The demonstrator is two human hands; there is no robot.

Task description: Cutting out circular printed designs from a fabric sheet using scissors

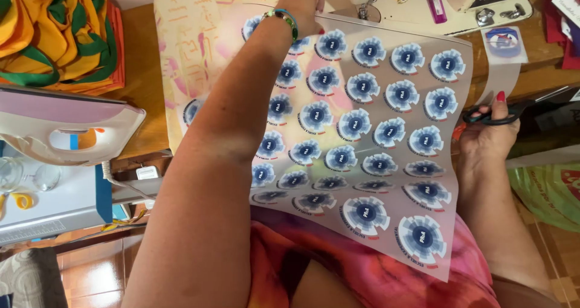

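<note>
My left hand (pixel 307 5) grips the far top edge of a clear plastic sheet (pixel 386 157) printed with several round blue-and-white emblems. The sheet curves from the table edge down over my lap. A green and blue bracelet circles the left wrist. My right hand (pixel 488 133) is at the sheet's right edge and holds black-handled scissors (pixel 494 116), thumb through a loop, blades pointing right. A narrow cut strip with one emblem (pixel 505 47) lies on the table beyond the right hand.
A white sewing machine (pixel 441 0) stands at the back with a pink lighter (pixel 435 5) on its base. Pale patterned fabric (pixel 187 48) lies under the sheet. Orange and green cloth (pixel 54 30) is piled at left above a white iron (pixel 60 127). A green bag (pixel 547 190) sits at right.
</note>
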